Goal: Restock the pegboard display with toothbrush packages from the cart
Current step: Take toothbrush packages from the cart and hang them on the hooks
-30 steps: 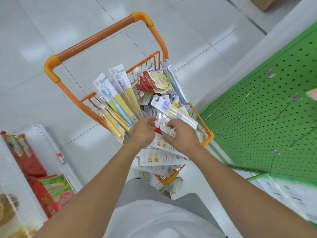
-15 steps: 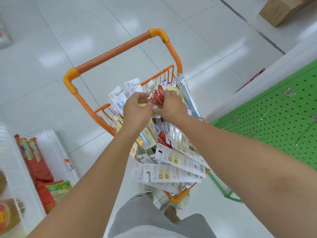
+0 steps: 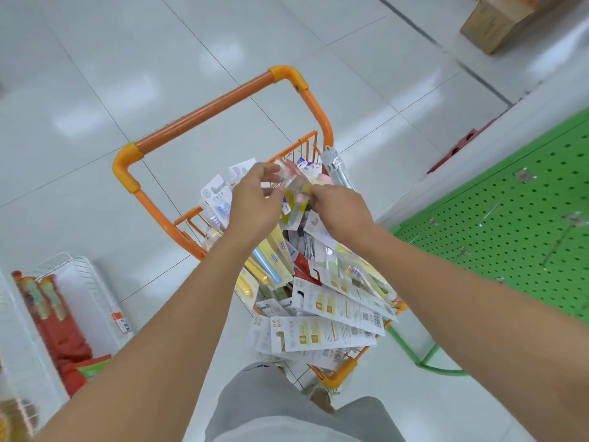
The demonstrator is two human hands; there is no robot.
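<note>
Toothbrush packages (image 3: 322,301) fill the cart (image 3: 204,122); left hand (image 3: 255,202) and right hand (image 3: 341,212) pinch one blurred pack (image 3: 298,189).

Orange cart (image 3: 204,119); green perforated pegboard (image 3: 510,224); white and yellow packages (image 3: 325,336).

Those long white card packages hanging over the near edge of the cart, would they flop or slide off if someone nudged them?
Probably stiff rather than floppy: the white card packages jut past the cart rim without drooping. They look thin and flat, so likely light. They lie loosely fanned and overlapping, with a good part hanging beyond the rim, so a nudge could well slide one off.
</note>
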